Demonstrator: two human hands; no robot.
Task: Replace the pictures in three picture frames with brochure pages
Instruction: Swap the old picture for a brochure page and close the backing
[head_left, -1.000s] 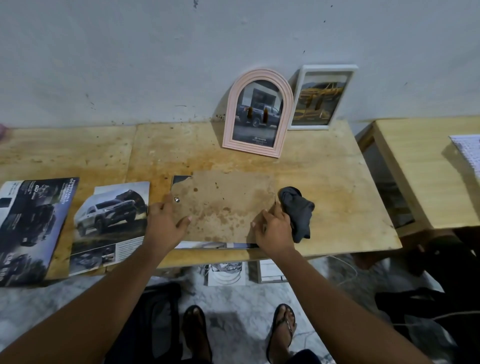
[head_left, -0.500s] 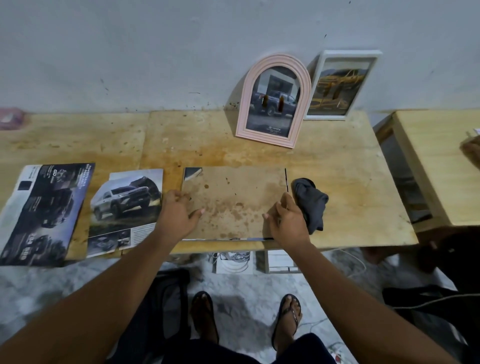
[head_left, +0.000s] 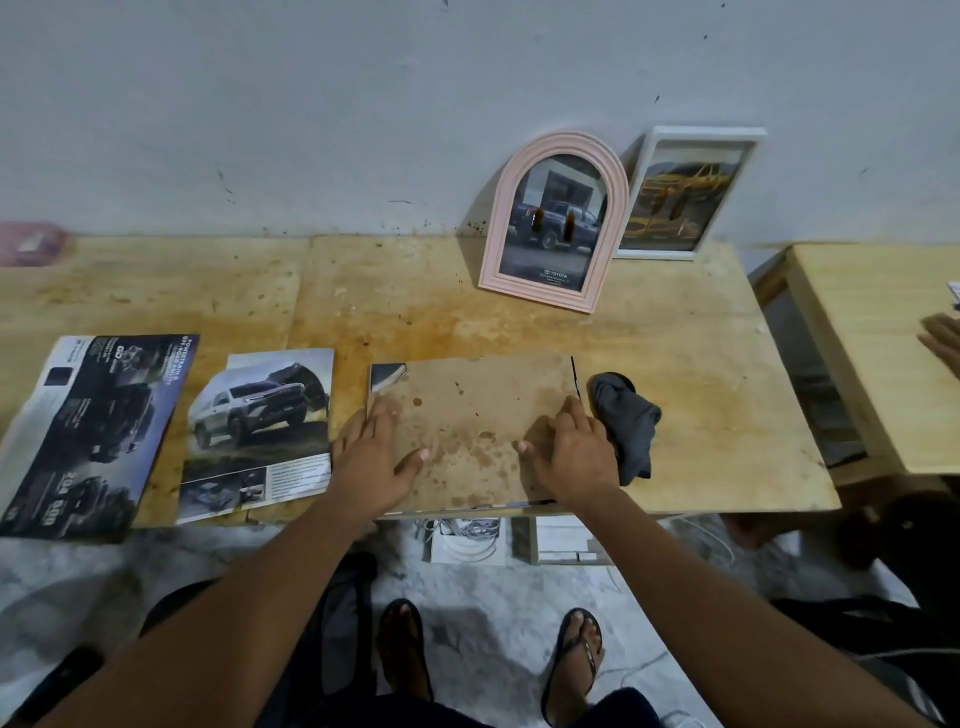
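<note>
**Third frame face-down, two already filled**

Nearest the person, both hands lay flat on the backing board (head_left: 470, 431) of a frame turned face-down at the counter (head_left: 701, 415) edge. The left hand (head_left: 371, 462) pressed the board's left side, fingers spread, gripping nothing; the right hand (head_left: 571, 449) pressed its right side, its grip likewise open and flat. Just right of the board sat a dark cloth (head_left: 626, 421). Left of the board lay a loose brochure page (head_left: 257, 436) showing a car, and further left the brochure (head_left: 88, 431).

Behind the board, against the wall, stood the pink arched frame (head_left: 553, 223) and the white frame (head_left: 685, 195), both apparently holding car pages, so two looked done and one remained.

The board hid whatever lay beneath it, apart from a dark corner peeking out; whether a page was already inside could not be told.
</note>
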